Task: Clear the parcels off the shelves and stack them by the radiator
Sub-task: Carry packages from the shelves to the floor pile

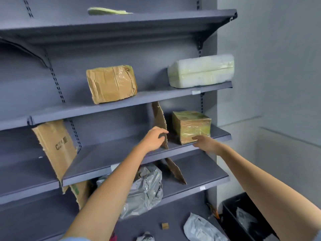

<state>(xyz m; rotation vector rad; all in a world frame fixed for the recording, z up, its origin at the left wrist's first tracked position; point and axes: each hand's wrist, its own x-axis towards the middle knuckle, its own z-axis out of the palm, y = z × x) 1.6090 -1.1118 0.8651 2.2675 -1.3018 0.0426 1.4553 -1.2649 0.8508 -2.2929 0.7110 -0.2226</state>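
Parcels sit on several shelves; the one being gone for is the small taped brown cube parcel (pixel 192 126), third shelf (pixel 107 159) down, at about 1 o'clock from frame centre. Both hands reach up toward it. Right hand (pixel 206 144) is at the cube's lower front corner, 5 o'clock side of the box, fingertips touching or nearly touching its bottom edge, not yet wrapped round it. Left hand (pixel 153 139) is at the 9 o'clock side, fingers curled loosely on the edge of an upright cardboard divider (pixel 160 125) that stands between that hand and the cube. So the right hand is nearer; the left has to get past the divider, or push it aside, to reach the box's far face. Cube is roughly equal-sided, no clear long axis, one corner turned toward the camera. Neither hand has it gripped.

Other parcels: brown taped box (pixel 111 83) and white wrapped block (pixel 200 70) one shelf up, at 12 and 1 o'clock; grey poly mailer (pixel 145 188) one shelf down, partly behind the left forearm.

Hard to tell: whether right fingertips actually contact the cube; its back and left faces are hidden. Radiator is not in view. Black bin (pixel 243 214) at 5 o'clock is cut off by the right arm.
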